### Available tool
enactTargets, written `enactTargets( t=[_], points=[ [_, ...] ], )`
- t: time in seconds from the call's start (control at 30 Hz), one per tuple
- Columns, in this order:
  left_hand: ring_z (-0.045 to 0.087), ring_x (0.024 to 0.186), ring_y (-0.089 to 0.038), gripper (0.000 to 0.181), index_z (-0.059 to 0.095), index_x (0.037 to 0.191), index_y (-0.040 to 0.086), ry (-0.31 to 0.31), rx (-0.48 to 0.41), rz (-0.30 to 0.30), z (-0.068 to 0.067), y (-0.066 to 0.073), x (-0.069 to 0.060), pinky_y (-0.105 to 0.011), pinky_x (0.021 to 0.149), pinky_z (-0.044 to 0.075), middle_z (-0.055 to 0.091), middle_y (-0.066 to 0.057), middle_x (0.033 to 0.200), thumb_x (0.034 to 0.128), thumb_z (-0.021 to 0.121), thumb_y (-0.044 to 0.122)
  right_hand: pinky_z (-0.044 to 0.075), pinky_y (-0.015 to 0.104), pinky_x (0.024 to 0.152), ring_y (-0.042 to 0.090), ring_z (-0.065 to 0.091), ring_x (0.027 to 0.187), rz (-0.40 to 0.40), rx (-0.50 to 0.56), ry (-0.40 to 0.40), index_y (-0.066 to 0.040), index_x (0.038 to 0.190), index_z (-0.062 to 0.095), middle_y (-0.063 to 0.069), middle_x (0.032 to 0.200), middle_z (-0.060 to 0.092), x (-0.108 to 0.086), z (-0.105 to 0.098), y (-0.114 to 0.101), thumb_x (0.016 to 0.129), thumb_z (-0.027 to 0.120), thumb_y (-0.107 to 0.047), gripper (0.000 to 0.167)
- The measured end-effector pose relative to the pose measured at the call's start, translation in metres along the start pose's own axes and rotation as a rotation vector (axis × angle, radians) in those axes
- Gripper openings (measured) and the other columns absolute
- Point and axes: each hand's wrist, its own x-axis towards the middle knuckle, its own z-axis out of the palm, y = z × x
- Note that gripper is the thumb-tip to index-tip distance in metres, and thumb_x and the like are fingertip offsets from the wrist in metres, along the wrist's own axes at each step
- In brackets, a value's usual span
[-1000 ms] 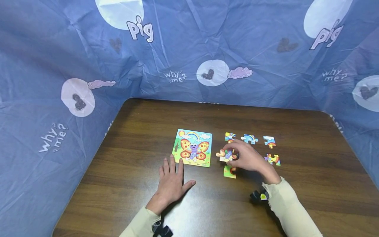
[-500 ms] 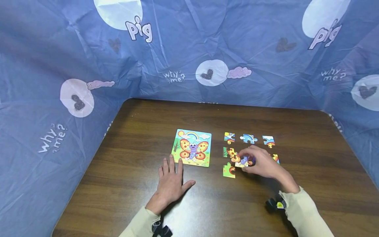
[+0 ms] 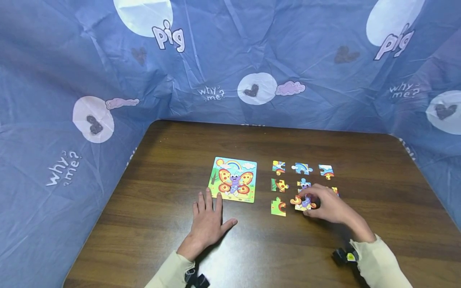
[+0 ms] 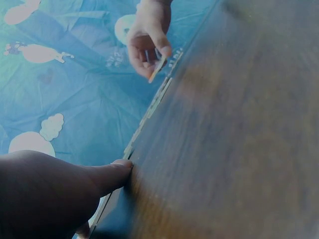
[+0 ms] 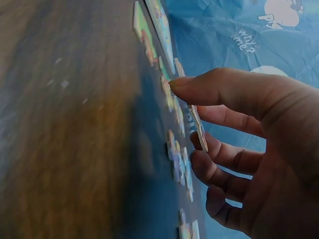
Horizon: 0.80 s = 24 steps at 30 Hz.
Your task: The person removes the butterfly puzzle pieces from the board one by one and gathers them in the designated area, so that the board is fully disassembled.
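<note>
My right hand pinches a jigsaw piece showing part of a purple butterfly body and orange wing. In the right wrist view this piece is held on edge between thumb and fingers, above the table. Close behind it lies a piece with the butterfly's purple face; to its left is a green corner piece. My left hand lies flat with fingers spread, its fingertips at the lower left edge of a square butterfly picture board. The left wrist view shows that hand's thumb on the tabletop.
A back row holds a sun piece, a rainbow piece and a cloud piece. A tree-and-wing piece lies left of the face piece. The right hand partly hides a wing piece. Blue printed cloth surrounds the brown table.
My right hand has carried its piece rightward and slightly nearer the front, from over the left column to just in front of the face piece. The left hand has stayed still.
</note>
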Motion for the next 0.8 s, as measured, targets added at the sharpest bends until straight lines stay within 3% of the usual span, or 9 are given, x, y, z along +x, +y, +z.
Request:
enactTargets(
  t=[0.4, 0.8],
  points=[
    [0.023, 0.146, -0.060, 0.094, 0.037, 0.151, -0.002, 0.000, 0.005, -0.001, -0.001, 0.000, 0.001, -0.070, 0.114, 0.027, 0.025, -0.038, 0.157, 0.0889, 0.059, 0.064, 0.046, 0.022, 0.071, 0.004, 0.053, 0.084, 0.027, 0.007, -0.038, -0.012, 0.110, 0.071, -0.002, 0.096, 0.064, -0.015, 0.003, 0.009, 0.072, 0.087, -0.013, 0.041],
    [0.025, 0.145, -0.060, 0.093, 0.038, 0.150, -0.002, 0.021, 0.003, 0.011, 0.002, -0.001, 0.000, -0.070, 0.113, 0.028, 0.026, -0.039, 0.157, 0.0886, 0.060, 0.064, 0.047, 0.023, 0.073, 0.004, 0.053, 0.087, 0.059, 0.044, -0.083, -0.014, 0.112, 0.070, -0.003, 0.099, 0.062, -0.018, 0.004, 0.011, 0.076, 0.087, -0.018, 0.040]
  ],
)
